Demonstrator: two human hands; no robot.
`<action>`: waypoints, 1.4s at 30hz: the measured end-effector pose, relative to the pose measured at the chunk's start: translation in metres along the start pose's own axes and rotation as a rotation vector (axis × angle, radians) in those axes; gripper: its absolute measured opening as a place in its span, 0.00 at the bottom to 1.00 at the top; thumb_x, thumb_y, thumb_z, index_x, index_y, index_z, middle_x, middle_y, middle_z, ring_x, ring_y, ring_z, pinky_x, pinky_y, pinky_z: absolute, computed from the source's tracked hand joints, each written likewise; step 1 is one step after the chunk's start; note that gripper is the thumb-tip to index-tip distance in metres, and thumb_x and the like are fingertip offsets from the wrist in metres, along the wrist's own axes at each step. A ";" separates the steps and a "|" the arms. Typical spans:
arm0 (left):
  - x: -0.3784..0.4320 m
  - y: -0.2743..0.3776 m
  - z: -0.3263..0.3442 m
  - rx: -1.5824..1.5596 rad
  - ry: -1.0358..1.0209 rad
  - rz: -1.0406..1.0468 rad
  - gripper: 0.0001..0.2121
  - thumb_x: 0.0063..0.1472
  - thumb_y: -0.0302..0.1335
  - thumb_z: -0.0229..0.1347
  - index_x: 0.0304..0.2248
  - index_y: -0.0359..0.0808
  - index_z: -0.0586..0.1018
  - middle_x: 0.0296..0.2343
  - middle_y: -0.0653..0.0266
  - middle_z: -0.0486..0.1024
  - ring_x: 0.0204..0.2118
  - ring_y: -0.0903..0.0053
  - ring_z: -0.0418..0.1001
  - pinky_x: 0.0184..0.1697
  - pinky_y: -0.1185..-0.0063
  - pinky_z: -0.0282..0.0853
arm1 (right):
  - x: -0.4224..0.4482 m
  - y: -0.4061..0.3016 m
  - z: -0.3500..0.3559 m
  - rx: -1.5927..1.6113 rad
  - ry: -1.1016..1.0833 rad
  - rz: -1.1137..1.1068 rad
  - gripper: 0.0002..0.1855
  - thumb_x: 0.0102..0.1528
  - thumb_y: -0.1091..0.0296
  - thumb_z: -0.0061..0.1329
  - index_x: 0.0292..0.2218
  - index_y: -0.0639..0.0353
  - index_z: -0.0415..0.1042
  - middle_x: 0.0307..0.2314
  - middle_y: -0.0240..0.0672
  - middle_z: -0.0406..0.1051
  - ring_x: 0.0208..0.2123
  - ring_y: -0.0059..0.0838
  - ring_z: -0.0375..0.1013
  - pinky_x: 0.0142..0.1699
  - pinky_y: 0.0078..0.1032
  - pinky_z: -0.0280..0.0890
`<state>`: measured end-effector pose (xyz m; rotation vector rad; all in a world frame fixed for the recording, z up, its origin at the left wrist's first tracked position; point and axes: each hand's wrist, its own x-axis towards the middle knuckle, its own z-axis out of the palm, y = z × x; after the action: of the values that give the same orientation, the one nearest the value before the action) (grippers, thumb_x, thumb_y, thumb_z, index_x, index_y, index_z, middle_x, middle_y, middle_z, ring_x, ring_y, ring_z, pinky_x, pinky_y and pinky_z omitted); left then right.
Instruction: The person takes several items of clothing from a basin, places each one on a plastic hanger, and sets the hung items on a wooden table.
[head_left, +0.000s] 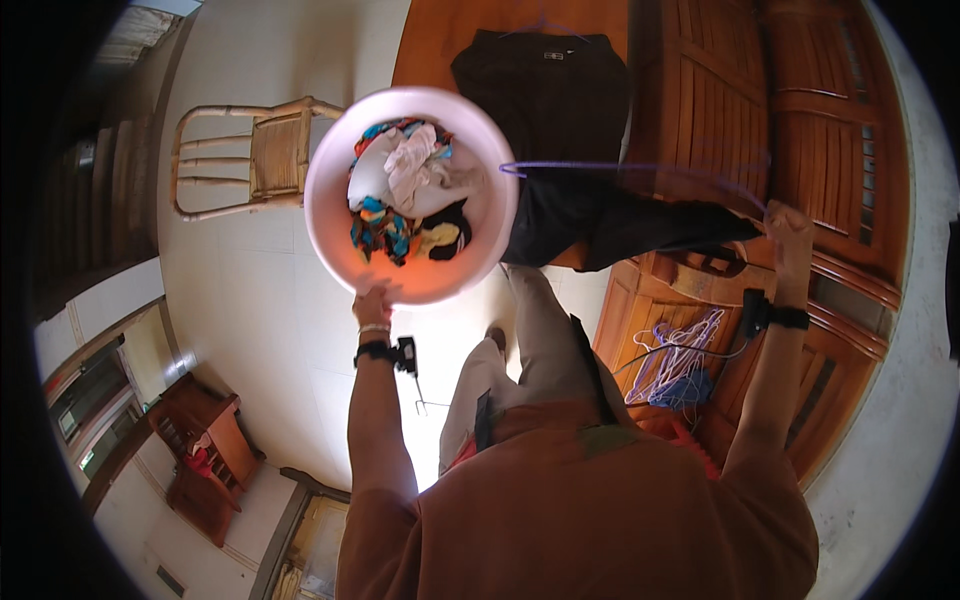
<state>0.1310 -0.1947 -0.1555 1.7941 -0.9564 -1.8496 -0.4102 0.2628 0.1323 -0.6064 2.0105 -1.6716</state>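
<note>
My left hand (373, 306) grips the near rim of a round pale pink basin (321, 225), fingers over the inside. Crumpled laundry lies in the basin: a white and pale pink cloth (409, 169), a multicoloured patterned cloth (379, 229) and some black and yellow fabric. Out to the right, my right hand (789, 229) is closed on a purple clothes hanger (637, 166) and appears to pinch the end of a black garment (637, 232). That garment stretches leftward to the basin's side. Another black garment (547, 97), on a hanger, lies flat on the wooden surface beyond.
A bamboo chair (279, 157) stands left of the basin on the tiled floor (247, 300). Wooden panelled furniture (720, 97) lines the right side. Several hangers (679, 360) lie bundled beside a blue item (686, 390). A wooden chair (214, 442) is at lower left.
</note>
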 end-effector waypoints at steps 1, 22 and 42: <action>-0.010 0.010 0.004 0.001 0.011 0.008 0.22 0.50 0.14 0.51 0.47 0.36 0.72 0.33 0.54 0.80 0.23 0.69 0.79 0.13 0.82 0.60 | 0.024 0.008 -0.003 -0.024 0.056 0.033 0.14 0.56 0.65 0.54 0.21 0.60 0.70 0.17 0.23 0.60 0.22 0.13 0.58 0.28 0.16 0.50; -0.057 0.044 0.032 -0.006 0.131 -0.139 0.15 0.57 0.18 0.54 0.44 0.27 0.69 0.39 0.56 0.76 0.37 0.70 0.78 0.33 0.78 0.74 | 0.352 0.205 0.249 -1.368 0.040 -0.292 0.19 0.57 0.55 0.51 0.44 0.58 0.72 0.40 0.40 0.73 0.42 0.46 0.72 0.51 0.43 0.64; -0.135 0.125 0.137 0.702 -0.159 0.524 0.22 0.54 0.20 0.59 0.50 0.27 0.71 0.41 0.49 0.74 0.42 0.63 0.74 0.46 0.73 0.70 | 0.095 0.034 0.439 0.136 -0.994 0.124 0.28 0.49 0.78 0.56 0.51 0.60 0.65 0.41 0.34 0.72 0.42 0.23 0.70 0.45 0.21 0.65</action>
<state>-0.0110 -0.1597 0.0204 1.4979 -2.0966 -1.4181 -0.2251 -0.1326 0.0220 -0.9831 1.1703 -1.0682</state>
